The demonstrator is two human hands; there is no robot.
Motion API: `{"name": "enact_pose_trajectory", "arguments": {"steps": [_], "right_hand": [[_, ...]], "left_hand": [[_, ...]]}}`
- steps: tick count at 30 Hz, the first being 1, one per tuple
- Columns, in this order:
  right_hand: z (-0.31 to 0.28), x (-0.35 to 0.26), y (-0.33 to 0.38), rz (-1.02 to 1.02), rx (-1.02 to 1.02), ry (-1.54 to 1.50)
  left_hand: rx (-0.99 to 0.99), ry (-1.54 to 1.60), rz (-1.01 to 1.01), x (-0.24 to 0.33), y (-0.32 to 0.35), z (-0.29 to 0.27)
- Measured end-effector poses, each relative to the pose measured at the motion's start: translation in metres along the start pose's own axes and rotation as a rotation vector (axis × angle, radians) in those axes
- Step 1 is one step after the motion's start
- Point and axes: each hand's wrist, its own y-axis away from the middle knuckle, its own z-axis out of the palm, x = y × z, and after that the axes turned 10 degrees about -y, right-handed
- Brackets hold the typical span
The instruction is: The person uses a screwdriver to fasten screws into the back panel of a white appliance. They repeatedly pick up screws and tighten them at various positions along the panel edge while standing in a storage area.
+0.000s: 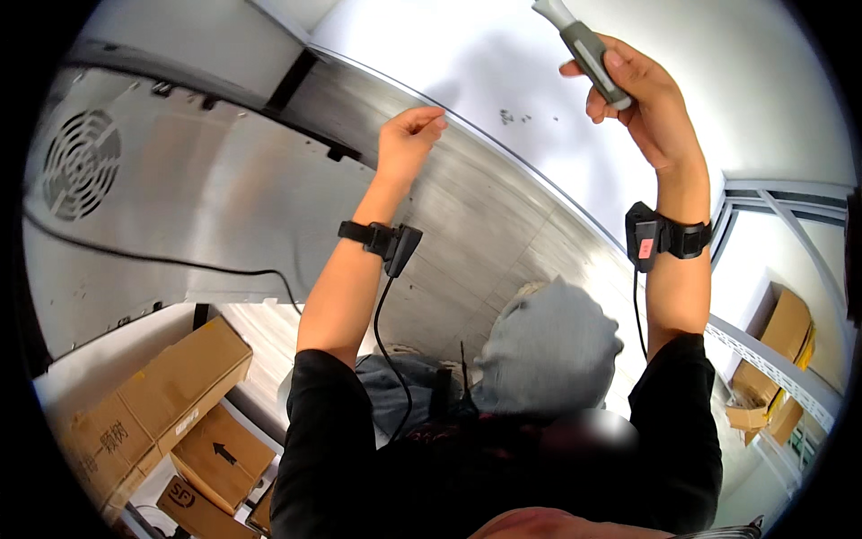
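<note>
My right hand point(642, 90) is raised at the upper right, its fingers wrapped round a dark grey, stick-shaped hand tool point(588, 58). The tool has a paler front part pointing up and left, and its very tip is near the picture's edge. My left hand point(409, 144) is curled by the front edge of a white surface point(575, 171), fingertips and thumb together. Anything in that pinch is too small to make out. Between the hands, several tiny dark pieces, like screws point(507, 117), lie on the white surface.
A large metal panel point(197, 198) with a round vent grille point(83, 164) fills the left, a black cable point(180, 262) running across it. Cardboard boxes point(162, 386) stand at the lower left. More boxes point(781, 337) sit by a metal frame point(781, 382) at right.
</note>
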Motion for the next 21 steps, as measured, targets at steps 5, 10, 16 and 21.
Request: {"name": "enact_pose_trajectory", "arguments": {"steps": [5, 10, 16, 21], "right_hand": [[-0.046, 0.082, 0.028, 0.095, 0.208, -0.107], [-0.073, 0.139, 0.062, 0.157, 0.326, -0.248], [-0.094, 0.179, 0.095, 0.165, 0.412, -0.329], [-0.102, 0.194, 0.108, 0.194, 0.444, -0.291]], "left_hand": [[0.009, -0.251, 0.014, -0.047, -0.047, 0.076], [0.032, -0.452, 0.136, -0.078, -0.082, 0.11], [0.096, -0.549, 0.265, -0.093, -0.103, 0.121], [0.094, -0.613, 0.295, -0.092, -0.104, 0.125]]}}
